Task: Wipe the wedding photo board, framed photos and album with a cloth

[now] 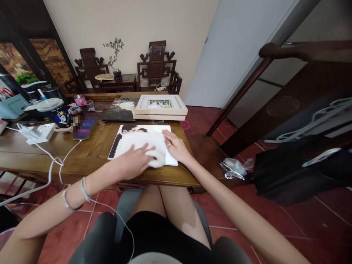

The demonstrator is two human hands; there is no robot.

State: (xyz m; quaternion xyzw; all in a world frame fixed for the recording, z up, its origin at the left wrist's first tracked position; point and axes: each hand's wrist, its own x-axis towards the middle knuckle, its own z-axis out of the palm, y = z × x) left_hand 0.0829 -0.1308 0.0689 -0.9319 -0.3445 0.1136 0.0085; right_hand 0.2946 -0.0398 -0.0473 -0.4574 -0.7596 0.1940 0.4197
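A white-edged photo panel [172, 158] lies flat on the wooden table in front of me, with parts of two people printed at its upper left. Over most of it is spread a white fluffy cloth [137, 141], bunched into a thick fold at its lower right. My left hand [139, 157] presses on the cloth from the left, fingers spread beside the fold. Along the panel's right side, my right hand [176, 146] lies flat with outstretched fingers, touching the panel and the cloth's edge. A ring shows on one of its fingers.
Behind the panel are a light wooden frame [162, 114] and a dark photo panel [118, 110]. A phone [84, 129] on a white cable, a power strip [41, 132] and a lidded cup [52, 106] stand left. A dark wooden chair [247, 135] is at right.
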